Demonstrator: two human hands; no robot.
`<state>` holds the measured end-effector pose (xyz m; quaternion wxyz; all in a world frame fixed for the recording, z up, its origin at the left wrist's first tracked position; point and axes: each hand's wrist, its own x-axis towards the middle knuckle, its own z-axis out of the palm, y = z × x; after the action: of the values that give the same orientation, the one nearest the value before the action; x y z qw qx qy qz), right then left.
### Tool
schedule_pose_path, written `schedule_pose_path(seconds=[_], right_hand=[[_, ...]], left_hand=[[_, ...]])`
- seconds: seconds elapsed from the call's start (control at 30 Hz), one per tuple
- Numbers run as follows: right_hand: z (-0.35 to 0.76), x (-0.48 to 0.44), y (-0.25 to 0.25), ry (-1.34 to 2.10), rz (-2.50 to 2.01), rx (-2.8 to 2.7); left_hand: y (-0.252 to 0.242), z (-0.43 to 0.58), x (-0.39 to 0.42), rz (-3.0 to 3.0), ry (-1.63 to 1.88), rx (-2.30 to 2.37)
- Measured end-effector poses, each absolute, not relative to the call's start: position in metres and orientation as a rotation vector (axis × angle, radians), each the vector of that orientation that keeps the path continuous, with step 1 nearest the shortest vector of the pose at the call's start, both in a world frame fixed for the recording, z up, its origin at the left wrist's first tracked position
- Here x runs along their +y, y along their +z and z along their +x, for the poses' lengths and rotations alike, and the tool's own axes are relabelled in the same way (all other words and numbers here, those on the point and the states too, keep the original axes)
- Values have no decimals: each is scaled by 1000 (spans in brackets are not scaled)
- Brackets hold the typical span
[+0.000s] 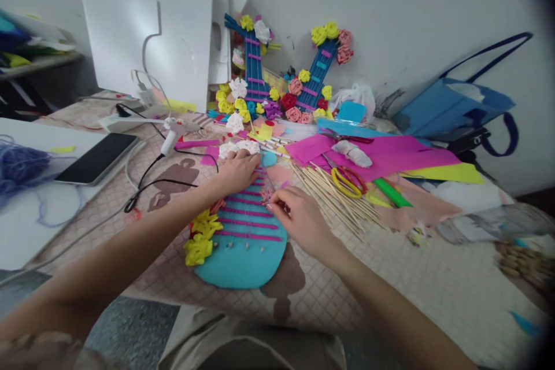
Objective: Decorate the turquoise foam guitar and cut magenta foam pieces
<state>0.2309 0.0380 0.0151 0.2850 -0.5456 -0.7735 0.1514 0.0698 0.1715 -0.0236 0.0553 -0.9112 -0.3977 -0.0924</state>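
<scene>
Over by the wall end of the desk (342,295), I see a blue board (240,269) lying flat under both hands, crossed by magenta strips (249,237). The left hand (240,172) lies over its narrow far end, beside the white flowers (228,150), its fingers loosely bent and close together; from here I cannot tell whether they grip anything. The right hand (299,217) is at the board's right edge, thumb and forefinger drawn nearly together at a small pinkish tuft (266,199); whether they actually have hold of it, I cannot tell.

Yellow flowers (199,247) line the board's left edge. Its round near end lies close to the desk's front edge, with only a narrow strip of cloth between. The widest open room is to the right, in front of the thin sticks (338,196), where the right forearm reaches across. Beyond that hand it is tight: the sticks, the scissors (349,182) and magenta paper (381,156) crowd together. On the left, a black cable (147,174) runs close beside the left forearm, the glue gun (171,139) stands past it, and a phone (97,159) lies farther out.
</scene>
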Motion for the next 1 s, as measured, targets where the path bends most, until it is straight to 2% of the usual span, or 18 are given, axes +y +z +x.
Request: schedule_pose_path(seconds=[0.37,0.57,1.0], right_hand=[[208,9,24,494,-1300,-1765],[198,-8,2,639,-1343,-1799],[203,-32,-38,300,-1440,-2030]], left_hand=[[-27,71,171,-2734,-290,-1242],[-27,69,173,-2778,-319,-1210],[-26,68,175,-2806,-305,-1255]])
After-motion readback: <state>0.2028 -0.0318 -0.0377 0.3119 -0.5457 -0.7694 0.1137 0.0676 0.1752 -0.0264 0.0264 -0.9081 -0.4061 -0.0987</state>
